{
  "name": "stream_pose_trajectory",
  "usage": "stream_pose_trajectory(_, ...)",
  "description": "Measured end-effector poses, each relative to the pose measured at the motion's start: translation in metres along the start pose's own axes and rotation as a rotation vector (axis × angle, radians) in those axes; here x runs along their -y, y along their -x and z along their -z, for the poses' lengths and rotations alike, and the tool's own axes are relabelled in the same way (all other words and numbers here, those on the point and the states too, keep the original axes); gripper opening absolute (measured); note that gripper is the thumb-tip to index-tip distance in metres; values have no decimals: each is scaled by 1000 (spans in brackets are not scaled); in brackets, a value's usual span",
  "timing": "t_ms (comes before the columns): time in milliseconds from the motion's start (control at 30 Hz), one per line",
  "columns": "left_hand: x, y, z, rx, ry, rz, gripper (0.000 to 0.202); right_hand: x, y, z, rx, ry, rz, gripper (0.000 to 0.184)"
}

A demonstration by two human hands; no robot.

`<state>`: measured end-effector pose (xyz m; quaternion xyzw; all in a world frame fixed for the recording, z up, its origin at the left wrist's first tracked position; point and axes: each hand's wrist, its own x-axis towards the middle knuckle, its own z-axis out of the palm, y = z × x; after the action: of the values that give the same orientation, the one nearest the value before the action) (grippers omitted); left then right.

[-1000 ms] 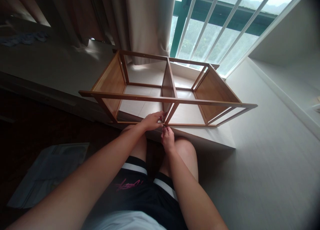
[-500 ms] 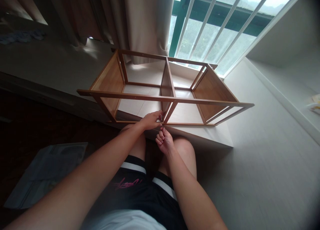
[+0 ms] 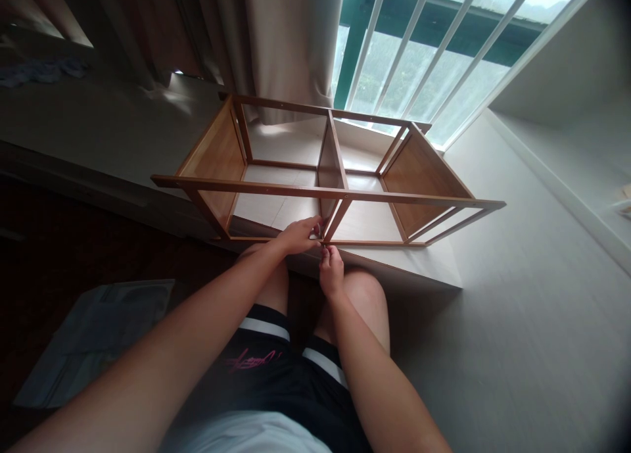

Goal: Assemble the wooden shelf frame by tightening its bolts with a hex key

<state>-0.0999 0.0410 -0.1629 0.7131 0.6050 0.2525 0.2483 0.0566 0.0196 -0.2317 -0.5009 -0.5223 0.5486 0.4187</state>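
Observation:
A wooden shelf frame [image 3: 276,189] lies on its side in front of me, with a middle panel [image 3: 331,154] between two end panels. My left hand [image 3: 300,236] is at the near lower rail, by the foot of the middle panel. Its fingers are curled around something small and pale that I cannot make out. Just below and right of it, my right hand [image 3: 332,269] is closed in a pinch close against the same rail joint. Whatever its fingertips hold is too small to name.
The frame rests on a pale ledge [image 3: 419,262] under a barred window [image 3: 444,52]. A beige curtain [image 3: 290,45] hangs behind it. My knees touch close to the ledge's front edge. Flattened sheets [image 3: 93,334] lie on the dark floor to the left.
My right hand has turned and moved slightly right and up, its fingertips now closer to the rail joint. My left hand stays at nearly the same place.

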Motion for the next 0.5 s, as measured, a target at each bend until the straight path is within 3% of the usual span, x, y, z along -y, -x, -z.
stream_pose_trajectory(100, 1, 0, -1, -11, -8, 0, 45, 0, -1, 3, -116, 301, 105, 18)
stream_pose_trajectory(167, 1, 0, -1, -14, -9, -4, 45, 0, -1, 4, -126, 384, 106, 17)
stream_pose_trajectory(333, 1, 0, -1, -6, -6, 1, 46, 0, 3, 3, -115, 420, 108, 17)
stream_pose_trajectory(500, 2, 0, -1, -8, -7, 1, 43, -2, 2, 3, -122, 315, 149, 16)
